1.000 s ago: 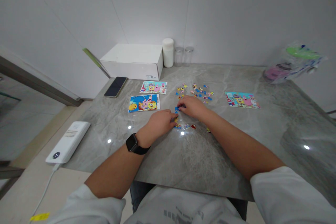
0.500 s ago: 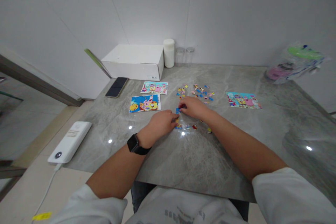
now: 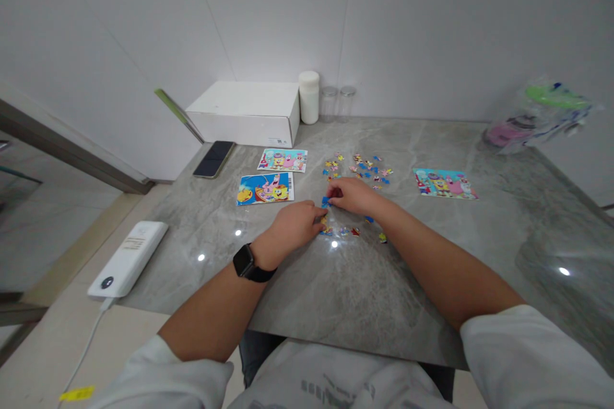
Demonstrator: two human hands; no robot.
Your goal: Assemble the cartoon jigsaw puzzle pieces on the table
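Fingers of the right hand (image 3: pixel 352 195) touched a blue puzzle piece (image 3: pixel 325 202), mid-frame; pinch or press, could not tell. Left hand (image 3: pixel 297 223) had fingers curled by the yellowish pieces (image 3: pixel 323 221) just below, touching or nearly so; grip hidden, could not tell.

Main risk, my judgement: knocked alignment. Both hands sat close together over small, light bits, so a stray fingertip could have shoved the pieces apart. Forced tabs could have bent or popped up. Right forearm was a second hazard: it passed close to another blue piece (image 3: pixel 369 220) and a yellow-green piece (image 3: pixel 382 238), and a low sweep could have dragged them. Red piece (image 3: pixel 355 231) lay loose-looking, left of those. Glossy bench (image 3: pixel 311 294) probably gave little friction.

Loose pieces (image 3: pixel 367 168) lay scattered above the right hand, crowding reach that way. Picture cards (image 3: pixel 265 188) (image 3: pixel 283 160) bounded the left side; another card (image 3: pixel 446 183) sat right of center. Room for moving: widest toward lower center, down to the front edge, and right of the forearm. Power bank (image 3: pixel 127 259) sat by the left edge, phone (image 3: pixel 213 159) upper left near the white box (image 3: pixel 240 121), both well apart from the hands.
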